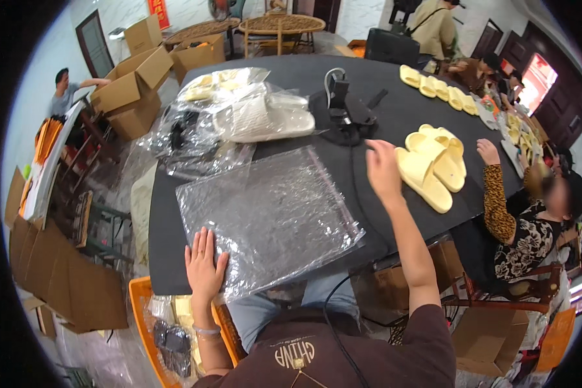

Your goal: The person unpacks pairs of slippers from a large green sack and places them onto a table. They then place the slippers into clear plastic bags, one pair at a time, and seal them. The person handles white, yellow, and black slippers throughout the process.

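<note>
My left hand lies flat with fingers stretched out on the near left edge of a clear plastic bag. The bag is spread on the dark table and looks empty. My right hand is raised beside a pair of pale yellow slippers, just left of them, fingers loosely bent and nothing visible in them. More yellow slippers overlap behind that pair. Beyond the bag, white slippers and other bagged slippers sit in a pile of clear wrapping.
A black device with straps and a cable stands mid-table. A row of yellow slippers runs along the far right edge. A co-worker in leopard-print sleeves sits at right. An orange crate holds bagged slippers by my left side; cardboard boxes stand far left.
</note>
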The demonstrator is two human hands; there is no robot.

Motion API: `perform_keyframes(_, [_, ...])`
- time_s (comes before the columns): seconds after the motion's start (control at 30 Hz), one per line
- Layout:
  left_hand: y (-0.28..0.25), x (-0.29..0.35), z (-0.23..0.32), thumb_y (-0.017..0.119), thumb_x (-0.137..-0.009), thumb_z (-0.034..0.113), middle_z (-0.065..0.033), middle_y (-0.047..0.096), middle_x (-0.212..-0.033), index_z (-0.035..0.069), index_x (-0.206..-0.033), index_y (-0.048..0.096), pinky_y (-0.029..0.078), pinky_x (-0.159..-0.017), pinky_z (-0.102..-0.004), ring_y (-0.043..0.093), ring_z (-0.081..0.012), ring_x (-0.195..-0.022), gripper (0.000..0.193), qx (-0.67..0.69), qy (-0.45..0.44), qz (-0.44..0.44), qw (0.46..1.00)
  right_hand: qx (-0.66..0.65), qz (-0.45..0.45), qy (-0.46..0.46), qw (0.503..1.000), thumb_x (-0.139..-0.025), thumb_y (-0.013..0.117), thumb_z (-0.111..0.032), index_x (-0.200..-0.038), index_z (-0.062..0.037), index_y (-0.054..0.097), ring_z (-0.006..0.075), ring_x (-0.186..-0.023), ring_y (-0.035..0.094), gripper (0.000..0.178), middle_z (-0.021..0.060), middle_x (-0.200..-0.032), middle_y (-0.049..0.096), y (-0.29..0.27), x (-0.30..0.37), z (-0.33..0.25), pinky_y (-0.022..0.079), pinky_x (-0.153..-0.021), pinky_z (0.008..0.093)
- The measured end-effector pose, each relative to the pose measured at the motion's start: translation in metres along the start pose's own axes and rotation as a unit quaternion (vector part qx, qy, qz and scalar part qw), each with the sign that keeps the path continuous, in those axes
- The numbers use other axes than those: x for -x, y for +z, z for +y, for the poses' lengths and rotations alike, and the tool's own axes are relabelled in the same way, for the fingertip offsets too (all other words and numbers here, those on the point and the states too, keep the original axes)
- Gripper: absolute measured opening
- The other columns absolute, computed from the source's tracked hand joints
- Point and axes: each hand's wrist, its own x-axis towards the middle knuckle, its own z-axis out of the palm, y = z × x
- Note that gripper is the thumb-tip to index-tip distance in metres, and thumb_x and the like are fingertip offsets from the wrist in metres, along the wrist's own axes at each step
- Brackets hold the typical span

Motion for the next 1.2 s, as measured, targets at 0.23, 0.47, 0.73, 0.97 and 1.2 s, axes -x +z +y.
perform_keyframes(0.23, [-0.001,0.004,-0.016,0.04,-0.097,0.033,-0.0079,0.029,-0.151,0.009,-0.141,0.038,0.014,-0.113,-0.0454,0.024,-0.0246,-0.14,0.05,0.052,0.0,-0.048,0.998,-0.034,-0.138,-0.244,0.959,-0.084,0.053,-0.016,-0.083,-0.0087,0.059,0.0257,-0.071,0.065,0.009,0.0086,-0.076,0.065,0.138,0.012,-0.167,0.05,-0.061,0.0367])
perform_keyframes(0.47, [-0.011,-0.001,-0.002,0.056,-0.091,0.024,-0.0139,0.039,-0.144,0.008,-0.132,0.048,0.025,-0.109,-0.049,0.033,-0.0315,-0.135,0.045,-0.008,0.009,-0.032,0.999,-0.028,-0.158,-0.131,0.978,-0.081,0.053,-0.014,-0.084,-0.008,0.054,0.0272,-0.071,0.066,0.007,0.0098,-0.075,0.063,0.219,0.057,-0.163,0.052,-0.055,0.04])
perform_keyframes(0.73, [-0.071,-0.048,0.14,0.064,-0.084,0.013,-0.0119,0.048,-0.137,0.01,-0.117,0.063,0.03,-0.108,-0.0459,0.038,-0.0336,-0.132,0.033,0.29,0.36,-0.097,0.881,-0.031,-0.146,-0.144,0.978,-0.08,0.053,-0.013,-0.085,-0.008,0.054,0.0269,-0.071,0.066,0.007,0.0095,-0.076,0.063,0.22,0.06,-0.16,0.053,-0.056,0.0394])
perform_keyframes(0.97, [-0.059,-0.088,0.177,0.067,-0.084,0.019,-0.0124,0.047,-0.138,0.01,-0.111,0.067,0.03,-0.107,-0.0495,0.036,-0.0345,-0.133,0.029,0.45,0.559,-0.242,0.654,-0.025,-0.186,-0.138,0.972,-0.08,0.052,-0.012,-0.089,-0.0067,0.055,0.0283,-0.072,0.066,0.01,0.012,-0.081,0.064,0.218,0.057,-0.162,0.054,-0.059,0.0396])
perform_keyframes(1.2, [-0.044,-0.088,0.189,0.072,-0.076,0.016,-0.0127,0.051,-0.133,0.009,-0.112,0.062,0.032,-0.106,-0.048,0.037,-0.0358,-0.132,0.038,0.493,0.577,-0.318,0.568,-0.054,-0.155,-0.138,0.977,-0.08,0.052,-0.012,-0.087,-0.0065,0.056,0.0281,-0.07,0.066,0.01,0.0117,-0.079,0.064,0.219,0.06,-0.163,0.053,-0.058,0.0398])
